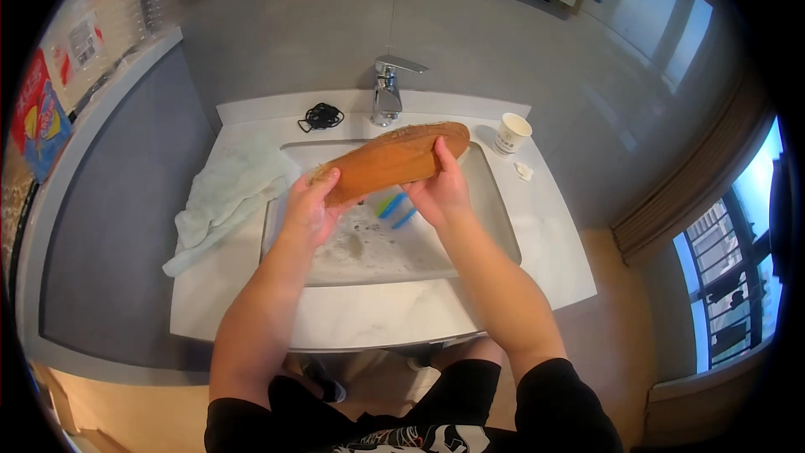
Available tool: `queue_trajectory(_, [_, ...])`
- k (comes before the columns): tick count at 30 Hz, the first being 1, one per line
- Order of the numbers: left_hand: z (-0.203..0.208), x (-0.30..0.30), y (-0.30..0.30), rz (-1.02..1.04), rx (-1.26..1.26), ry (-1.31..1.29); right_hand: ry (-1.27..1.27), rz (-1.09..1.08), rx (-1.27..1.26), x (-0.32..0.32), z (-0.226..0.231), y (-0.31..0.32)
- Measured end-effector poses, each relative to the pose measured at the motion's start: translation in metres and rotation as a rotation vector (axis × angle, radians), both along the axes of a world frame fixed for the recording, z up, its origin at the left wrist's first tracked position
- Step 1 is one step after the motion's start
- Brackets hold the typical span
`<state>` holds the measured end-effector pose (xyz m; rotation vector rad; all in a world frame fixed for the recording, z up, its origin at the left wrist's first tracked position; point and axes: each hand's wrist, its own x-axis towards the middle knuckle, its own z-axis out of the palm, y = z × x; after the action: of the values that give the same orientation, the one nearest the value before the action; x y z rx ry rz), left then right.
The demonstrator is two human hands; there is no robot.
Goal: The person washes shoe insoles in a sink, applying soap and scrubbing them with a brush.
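Note:
Over the sink (360,260) I hold a long, flat, orange-brown piece (386,164), shaped like a shoe insole with rounded ends and a frayed, fuzzy upper edge. It tilts upward to the right. My left hand (312,205) grips its left end, with the thumb on the face toward me. Near the other end, my right hand (442,191) pinches it between a thumb on top and fingers beneath. Below, in the basin, lies a blue and green brush-like item (392,208), partly covered by the piece and my right hand. Dark specks and grime spread over the basin floor.
A chrome faucet (386,96) rises behind the basin. Left of it sits a coiled black cord (321,117); a pale green towel (226,193) drapes over the left counter. On the right stand a paper cup (512,134) and a crumpled white scrap (523,171).

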<state>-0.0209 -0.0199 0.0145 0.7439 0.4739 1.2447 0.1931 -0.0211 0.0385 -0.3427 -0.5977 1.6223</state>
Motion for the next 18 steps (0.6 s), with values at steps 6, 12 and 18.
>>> queue_trajectory(6, [-0.007,0.008,-0.002,0.086,0.05,0.22,0.0,-0.175,-0.214,0.005,-0.005,0.004])
queue_trajectory(12, [-0.008,0.016,-0.007,0.036,0.125,0.476,-0.239,-0.265,-0.324,0.011,-0.022,0.008])
queue_trajectory(18, [-0.012,0.014,-0.001,0.08,0.052,0.489,-0.388,-0.048,-0.313,0.001,-0.037,0.01])
